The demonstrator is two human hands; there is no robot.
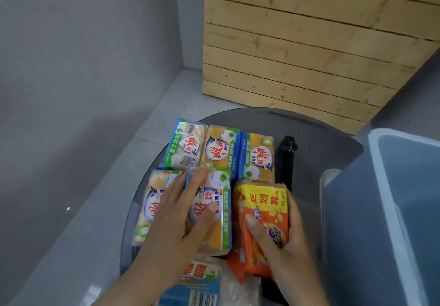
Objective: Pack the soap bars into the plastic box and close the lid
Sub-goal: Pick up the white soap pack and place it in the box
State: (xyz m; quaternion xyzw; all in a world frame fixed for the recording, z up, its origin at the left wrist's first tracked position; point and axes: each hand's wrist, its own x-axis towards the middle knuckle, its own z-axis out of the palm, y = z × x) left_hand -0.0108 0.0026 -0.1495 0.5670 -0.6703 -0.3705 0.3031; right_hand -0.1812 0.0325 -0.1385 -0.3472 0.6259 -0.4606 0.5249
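round dark table point(316, 124) carries the soap. three green-blue soap packs point(221, 148) sit in a row toward the far edge, touching side by side, and two more lie nearer in front of them. left hand point(181, 210) lies flat across those two near packs, fingers straight and spread, gripping nothing. right hand point(288, 231) holds the orange soap pack point(262, 208) at the table's right side, thumb on top, fingers wrapped round its right edge. that pack touches the near green-blue pack beside it.

a black object point(284, 162) stands just behind the orange pack, lower part hidden by it, can't tell what it is. plastic box point(404, 198) is open past the table's right edge, blue-grey, cut off by the frame; nothing visible inside the part shown. a clear rounded piece point(329, 181) sits against its left wall, lid or box corner, can't tell.

wooden slat panel point(309, 43) stands beyond the far edge, grey wall point(83, 67) to the left. another pack with a barcode point(197, 286) at the near edge is cut off and partly under the left forearm. print blurred.
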